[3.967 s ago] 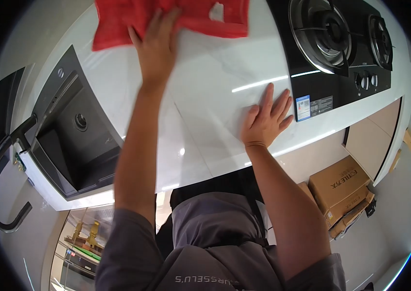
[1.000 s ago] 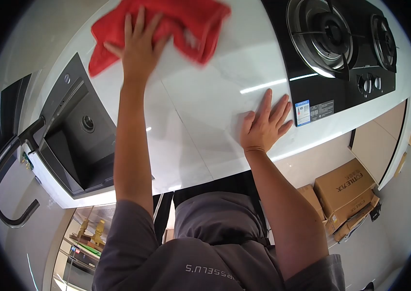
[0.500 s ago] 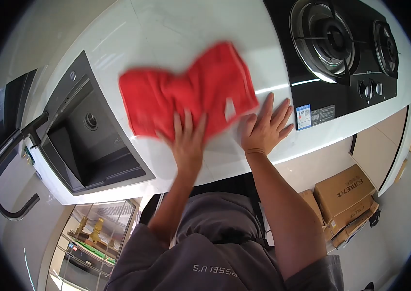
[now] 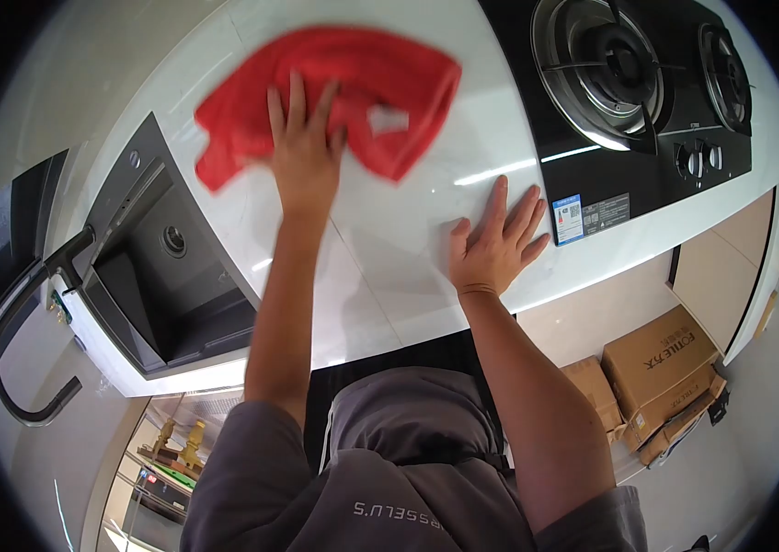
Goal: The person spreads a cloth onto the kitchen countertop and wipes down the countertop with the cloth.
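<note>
The left hand (image 4: 307, 170) presses a red cloth (image 4: 334, 78) with fingers spread. The right hand (image 4: 491, 253) lies open on the white tabletop (image 4: 380, 248), near the stove (image 4: 656, 166).

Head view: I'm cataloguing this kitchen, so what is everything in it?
Counter: one, white, centre
Cloth: one, red, on counter
Sink: one, dark grey, left
Tap: one, black, left
Panel: one, dark, far left
Hob: one, black, right
Burners: two, black-and-silver, on hob
Knobs: two, silver, on hob
Labels: two, blue-white and grey, on hob
Boxes: several, brown, lower right
Shelf items: several, mostly yellow, lower left, unclear
Shirt: one, grey, bottom
Left hand: one, bare, on cloth
Right hand: one, bare, on counter
</note>
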`<state>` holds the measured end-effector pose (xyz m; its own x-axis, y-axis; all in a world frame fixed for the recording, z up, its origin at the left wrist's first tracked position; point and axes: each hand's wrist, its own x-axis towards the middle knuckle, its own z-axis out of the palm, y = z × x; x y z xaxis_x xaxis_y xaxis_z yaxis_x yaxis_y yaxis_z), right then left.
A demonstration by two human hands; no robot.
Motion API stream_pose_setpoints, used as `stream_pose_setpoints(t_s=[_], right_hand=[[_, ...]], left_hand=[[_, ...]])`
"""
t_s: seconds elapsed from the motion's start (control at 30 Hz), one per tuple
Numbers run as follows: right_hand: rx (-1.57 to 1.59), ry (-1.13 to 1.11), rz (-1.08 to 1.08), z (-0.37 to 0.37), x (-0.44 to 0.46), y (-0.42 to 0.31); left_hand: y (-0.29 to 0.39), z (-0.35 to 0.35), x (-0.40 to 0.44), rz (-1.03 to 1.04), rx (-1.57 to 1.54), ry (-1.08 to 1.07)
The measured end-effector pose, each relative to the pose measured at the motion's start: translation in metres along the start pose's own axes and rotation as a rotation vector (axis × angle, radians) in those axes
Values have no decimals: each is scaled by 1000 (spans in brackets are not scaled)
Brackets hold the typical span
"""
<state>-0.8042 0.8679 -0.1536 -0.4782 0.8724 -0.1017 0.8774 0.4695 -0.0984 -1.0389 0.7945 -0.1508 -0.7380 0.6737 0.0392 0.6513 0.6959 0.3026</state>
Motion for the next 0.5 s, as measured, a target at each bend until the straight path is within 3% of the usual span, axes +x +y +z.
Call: stream_pose_setpoints(t_s=[0.03,0.13,0.23,0.37,0.5], right_hand=[[0,2,-2,0,0,0],[-5,10,-7,1,-1,-1],[30,38,-3,4,0,-1],[10,44,-15,4,-1,-1],[8,40,-18,6,-2,3]], left_hand=[[-5,8,28,53,-43,88],[3,5,92,23,175,87],[13,6,107,-147,66,-6],[16,15,35,48,161,164],[34,12,-115,50,124,-11]])
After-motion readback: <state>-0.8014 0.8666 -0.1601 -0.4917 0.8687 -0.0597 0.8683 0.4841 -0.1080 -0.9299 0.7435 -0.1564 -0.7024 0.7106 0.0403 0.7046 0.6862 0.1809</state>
